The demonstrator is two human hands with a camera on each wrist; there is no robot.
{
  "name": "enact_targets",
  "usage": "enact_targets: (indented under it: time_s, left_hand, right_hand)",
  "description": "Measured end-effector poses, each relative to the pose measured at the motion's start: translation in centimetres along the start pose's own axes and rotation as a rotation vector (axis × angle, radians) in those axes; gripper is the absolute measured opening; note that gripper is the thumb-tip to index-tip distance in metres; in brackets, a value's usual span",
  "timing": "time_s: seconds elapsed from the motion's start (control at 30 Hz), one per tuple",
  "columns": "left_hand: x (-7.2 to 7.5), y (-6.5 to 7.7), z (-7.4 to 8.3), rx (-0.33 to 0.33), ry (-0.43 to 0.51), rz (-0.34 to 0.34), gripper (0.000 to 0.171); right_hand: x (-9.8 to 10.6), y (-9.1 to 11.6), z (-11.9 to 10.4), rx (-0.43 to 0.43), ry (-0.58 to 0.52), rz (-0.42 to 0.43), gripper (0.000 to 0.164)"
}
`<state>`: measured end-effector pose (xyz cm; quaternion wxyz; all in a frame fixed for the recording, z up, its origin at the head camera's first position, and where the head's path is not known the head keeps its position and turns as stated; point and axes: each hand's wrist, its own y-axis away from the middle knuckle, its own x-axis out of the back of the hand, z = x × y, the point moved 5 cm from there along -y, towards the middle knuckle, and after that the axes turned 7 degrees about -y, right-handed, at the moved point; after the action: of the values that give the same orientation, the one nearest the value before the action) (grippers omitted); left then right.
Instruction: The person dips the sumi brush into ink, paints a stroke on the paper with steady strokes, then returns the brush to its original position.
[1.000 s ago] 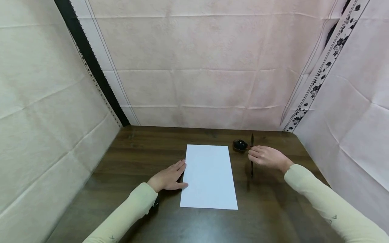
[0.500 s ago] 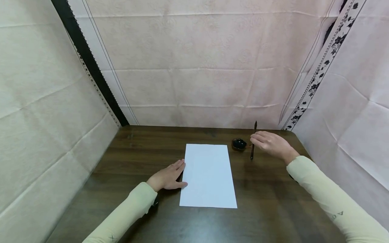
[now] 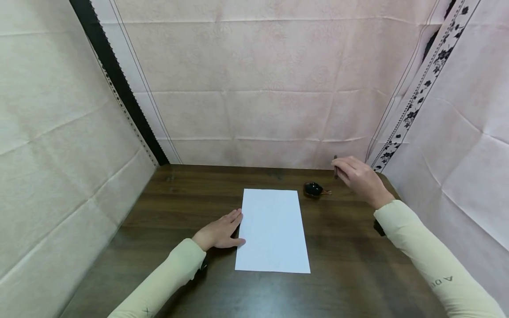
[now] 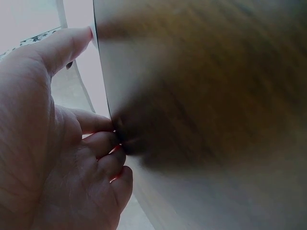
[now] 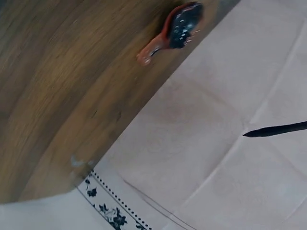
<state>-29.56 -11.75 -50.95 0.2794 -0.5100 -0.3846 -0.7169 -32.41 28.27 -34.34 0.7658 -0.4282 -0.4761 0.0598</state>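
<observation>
A blank white sheet of paper lies on the wooden table. My left hand rests flat at its left edge, thumb and fingertips on the border. Raised near the table's far right, my right hand pinches a slim dark ink brush. The brush's black pointed tip shows in the right wrist view, while the hand itself is out of that frame. From the head view the brush is mostly hidden by the fingers. Left of this hand sits a small brown dish with a short handle and glossy black contents.
The brown wooden table ends at a pale cloth backdrop right behind it. Cloth walls also stand on both sides, the right one with a floral border. A dark device sits under each wrist.
My right hand has lifted up and away from beside the dish toward the back, carrying the brush, which has tilted and is now foreshortened. The left hand and paper have stayed put.
</observation>
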Motion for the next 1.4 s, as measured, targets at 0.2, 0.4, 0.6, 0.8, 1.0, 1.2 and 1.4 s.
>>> enact_targets:
  time_s: [0.2, 0.4, 0.6, 0.8, 1.0, 1.2, 1.4]
  left_hand:
    - [-0.1, -0.2, -0.1, 0.007, -0.008, 0.001, 0.094]
    - [-0.2, -0.2, -0.1, 0.005, -0.008, 0.0, 0.094]
    - [-0.1, -0.1, 0.0, 0.009, -0.002, -0.003, 0.094]
    - [-0.1, -0.1, -0.1, 0.004, -0.007, -0.003, 0.094]
    - [-0.1, 0.0, -0.1, -0.016, -0.012, -0.001, 0.093]
    - [-0.1, 0.1, 0.0, -0.014, -0.008, 0.004, 0.092]
    - [0.0, 0.2, 0.1, -0.01, 0.002, 0.003, 0.092]
  right_hand:
    - [0.1, -0.5, 0.5, -0.16, -0.029, 0.082, 0.033]
    - [-0.1, -0.9, 0.7, -0.297, -0.098, 0.18, 0.026]
    - [-0.3, -1.5, 0.9, -0.356, -0.134, 0.255, 0.02]
    - [-1.0, -1.7, 1.1, -0.403, -0.191, 0.293, 0.017]
    - [-2.1, -1.9, 1.5, -0.443, -0.233, 0.29, 0.014]
    - [-2.8, -1.8, 1.5, -0.48, -0.233, 0.284, 0.016]
    - [-3.8, -1.1, 1.7, -0.552, -0.245, 0.258, 0.014]
